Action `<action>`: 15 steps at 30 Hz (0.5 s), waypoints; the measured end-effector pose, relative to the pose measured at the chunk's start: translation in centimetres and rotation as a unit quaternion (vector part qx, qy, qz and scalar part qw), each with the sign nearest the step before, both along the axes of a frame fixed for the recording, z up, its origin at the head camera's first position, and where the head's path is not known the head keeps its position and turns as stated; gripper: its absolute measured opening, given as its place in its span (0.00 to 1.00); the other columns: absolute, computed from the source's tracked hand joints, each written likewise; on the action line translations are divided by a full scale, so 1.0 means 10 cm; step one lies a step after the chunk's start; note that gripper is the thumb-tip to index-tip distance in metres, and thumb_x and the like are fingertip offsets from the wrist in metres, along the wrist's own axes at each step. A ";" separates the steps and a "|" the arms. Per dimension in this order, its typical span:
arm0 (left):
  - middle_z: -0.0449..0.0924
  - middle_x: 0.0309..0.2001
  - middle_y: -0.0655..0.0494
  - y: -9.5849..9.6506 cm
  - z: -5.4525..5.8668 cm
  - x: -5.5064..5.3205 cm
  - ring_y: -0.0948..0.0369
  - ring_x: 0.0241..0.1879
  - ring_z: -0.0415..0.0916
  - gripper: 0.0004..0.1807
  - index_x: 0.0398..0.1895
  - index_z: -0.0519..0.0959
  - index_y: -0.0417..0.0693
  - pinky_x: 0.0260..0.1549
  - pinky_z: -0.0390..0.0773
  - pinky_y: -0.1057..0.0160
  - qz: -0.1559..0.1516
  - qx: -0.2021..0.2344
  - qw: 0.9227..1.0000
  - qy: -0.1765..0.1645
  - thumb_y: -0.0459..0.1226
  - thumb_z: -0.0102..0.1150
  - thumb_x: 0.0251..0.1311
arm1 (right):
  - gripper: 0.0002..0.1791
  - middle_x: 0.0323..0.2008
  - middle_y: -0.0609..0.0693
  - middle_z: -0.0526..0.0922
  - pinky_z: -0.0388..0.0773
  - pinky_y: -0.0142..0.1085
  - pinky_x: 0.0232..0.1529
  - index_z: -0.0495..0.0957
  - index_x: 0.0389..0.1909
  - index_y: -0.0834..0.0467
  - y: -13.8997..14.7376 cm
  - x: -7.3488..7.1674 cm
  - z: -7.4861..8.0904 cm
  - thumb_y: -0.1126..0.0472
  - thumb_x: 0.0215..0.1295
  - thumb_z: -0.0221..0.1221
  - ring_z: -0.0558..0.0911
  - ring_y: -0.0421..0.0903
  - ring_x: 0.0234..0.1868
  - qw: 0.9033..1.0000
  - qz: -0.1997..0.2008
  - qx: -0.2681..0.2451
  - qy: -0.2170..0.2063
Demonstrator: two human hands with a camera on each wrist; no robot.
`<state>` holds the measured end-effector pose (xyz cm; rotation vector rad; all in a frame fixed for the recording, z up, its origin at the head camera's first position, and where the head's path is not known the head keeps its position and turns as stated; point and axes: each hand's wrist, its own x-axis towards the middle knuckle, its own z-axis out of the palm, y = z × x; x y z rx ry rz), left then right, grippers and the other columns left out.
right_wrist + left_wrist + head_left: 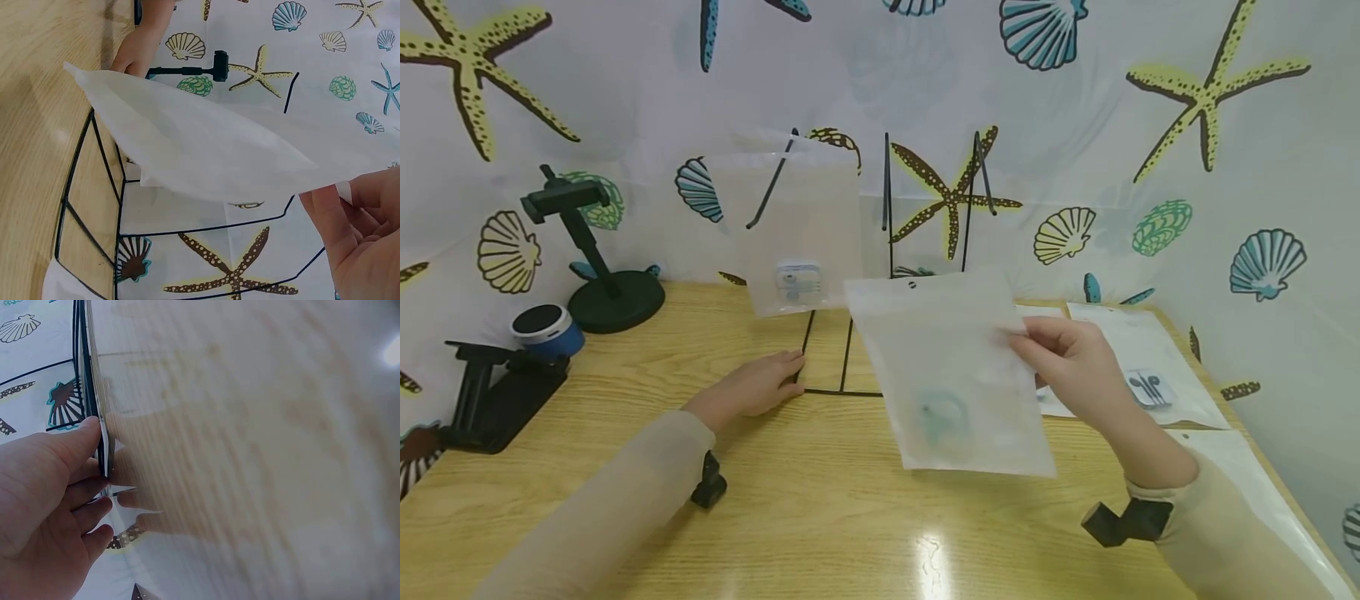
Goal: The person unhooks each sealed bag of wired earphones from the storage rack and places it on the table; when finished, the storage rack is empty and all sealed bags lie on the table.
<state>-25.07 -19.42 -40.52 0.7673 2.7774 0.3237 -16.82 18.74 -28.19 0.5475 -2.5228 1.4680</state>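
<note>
Right fingers [1043, 330], one set: pinched tight on the side edge of a white bag.
White bag [951, 367], one: hangs slightly tilted above the bench [790, 517], before the rack; blurred teal item [942, 417] inside. My judgement: held by one side, the limp sheet may fold or swing, its top hole being well away from my pinch.
Left fingers [784, 364], one set: bent around the base corner of a black wire rack [842, 392]. Should I ease off, a knock could slide or tip it, the wire looking light.
Flat bag [1187, 362], on the bench at right: my right sleeve [1232, 525] might drag it.
Hanging bag [805, 212], on the left prong [773, 187]: a jolt to the rack could shake it off.
</note>
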 end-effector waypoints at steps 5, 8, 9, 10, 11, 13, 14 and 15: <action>0.51 0.66 0.33 0.00 -0.01 -0.01 0.41 0.65 0.49 0.31 0.67 0.55 0.30 0.61 0.54 0.45 0.003 0.000 1.000 -0.002 0.42 0.47 0.68 | 0.15 0.30 0.49 0.82 0.79 0.35 0.23 0.80 0.45 0.67 0.18 0.03 -0.10 0.60 0.64 0.57 0.77 0.41 0.25 0.998 -0.006 -0.019 -0.063; 0.51 0.66 0.33 0.00 -0.02 -0.02 0.41 0.65 0.49 0.31 0.67 0.55 0.30 0.61 0.54 0.45 0.002 -0.002 1.000 -0.001 0.42 0.47 0.68 | 0.17 0.31 0.46 0.83 0.79 0.34 0.23 0.77 0.48 0.70 0.27 0.04 -0.17 0.61 0.65 0.57 0.78 0.40 0.26 0.994 -0.006 -0.039 -0.100; 0.51 0.66 0.33 0.00 -0.02 -0.02 0.41 0.65 0.49 0.31 0.67 0.55 0.30 0.61 0.54 0.45 0.002 -0.004 1.000 0.000 0.42 0.47 0.68 | 0.17 0.31 0.46 0.83 0.79 0.34 0.23 0.77 0.48 0.71 0.30 0.04 -0.19 0.61 0.65 0.57 0.77 0.40 0.26 0.993 -0.008 -0.046 -0.111; 0.51 0.66 0.33 -0.01 -0.02 -0.02 0.41 0.65 0.50 0.31 0.67 0.56 0.30 0.61 0.54 0.45 0.002 -0.005 1.000 0.001 0.42 0.47 0.68 | 0.18 0.31 0.45 0.83 0.79 0.34 0.23 0.77 0.48 0.71 0.33 0.05 -0.21 0.61 0.65 0.57 0.77 0.39 0.26 0.991 -0.012 -0.049 -0.122; 0.52 0.66 0.33 -0.01 -0.03 -0.02 0.41 0.65 0.50 0.31 0.67 0.56 0.30 0.61 0.54 0.45 0.001 -0.006 1.000 0.002 0.42 0.47 0.68 | 0.18 0.30 0.44 0.82 0.79 0.34 0.23 0.76 0.49 0.71 0.36 0.05 -0.24 0.60 0.65 0.57 0.76 0.39 0.25 0.990 -0.017 -0.052 -0.130; 0.52 0.66 0.33 -0.01 -0.03 -0.03 0.41 0.65 0.50 0.31 0.67 0.56 0.30 0.61 0.54 0.45 0.001 -0.005 1.000 0.005 0.42 0.47 0.68 | 0.20 0.30 0.43 0.82 0.78 0.33 0.23 0.76 0.49 0.71 0.42 0.06 -0.28 0.59 0.65 0.57 0.75 0.39 0.25 0.987 -0.023 -0.058 -0.146; 0.52 0.66 0.33 -0.01 -0.03 -0.03 0.41 0.65 0.50 0.31 0.67 0.56 0.30 0.61 0.54 0.45 0.001 -0.004 1.000 0.006 0.42 0.47 0.68 | 0.20 0.30 0.43 0.81 0.78 0.33 0.23 0.76 0.49 0.71 0.46 0.06 -0.30 0.59 0.65 0.57 0.74 0.39 0.25 0.986 -0.024 -0.060 -0.151; 0.52 0.66 0.33 -0.01 -0.03 -0.03 0.41 0.65 0.50 0.31 0.67 0.56 0.30 0.61 0.54 0.45 0.000 -0.004 1.000 0.006 0.42 0.47 0.68 | 0.19 0.29 0.44 0.80 0.78 0.32 0.23 0.76 0.48 0.70 0.49 0.07 -0.32 0.58 0.65 0.57 0.74 0.39 0.25 0.985 -0.024 -0.065 -0.158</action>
